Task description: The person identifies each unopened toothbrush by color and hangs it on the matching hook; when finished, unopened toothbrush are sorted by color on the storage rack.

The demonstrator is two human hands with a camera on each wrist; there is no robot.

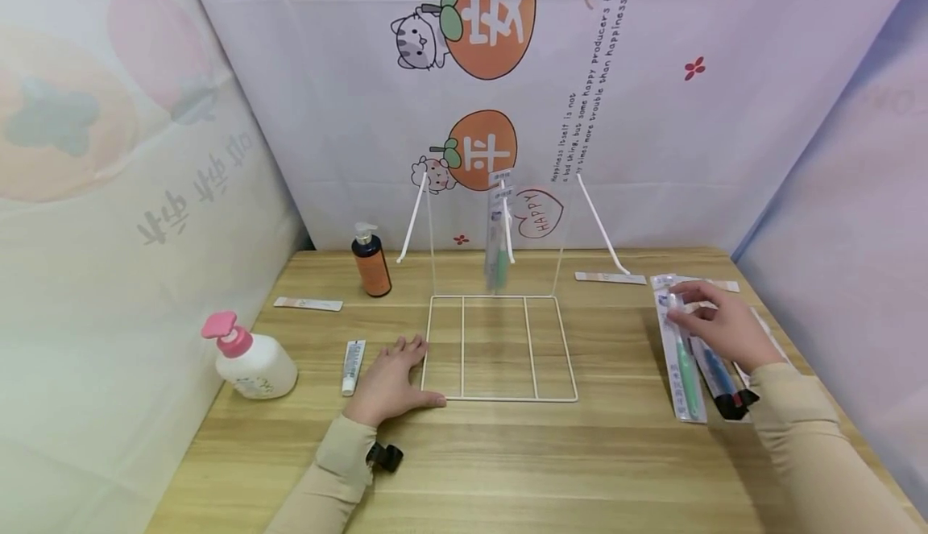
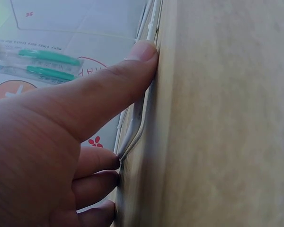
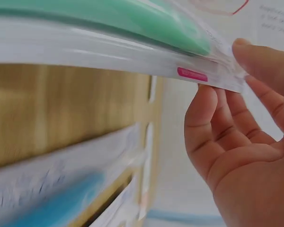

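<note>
My right hand [image 1: 725, 329] pinches the top end of a packaged green toothbrush [image 1: 686, 369] between thumb and fingers. In the right wrist view, the clear toothbrush pack [image 3: 109, 42] stretches left from the fingertips, above the table. My left hand [image 1: 390, 377] lies spread at the near left corner of a white wire rack [image 1: 500, 399]. Its thumb [image 2: 142, 51] presses the rack's front wire, and the other fingertips sit along the side. Packaged toothbrushes [image 1: 499, 248] hang from the rack's middle hook. A packaged blue toothbrush [image 1: 716, 373] lies beneath my right hand.
Left of the rack stand a dark pump bottle [image 1: 372, 267] and a white bottle with a pink pump [image 1: 257, 366]. A small tube [image 1: 353, 366] lies near my left hand. Slim sachets [image 1: 308, 304] lie toward the back. Two more hooks [image 1: 602, 224] [image 1: 412, 220] jut from the rack.
</note>
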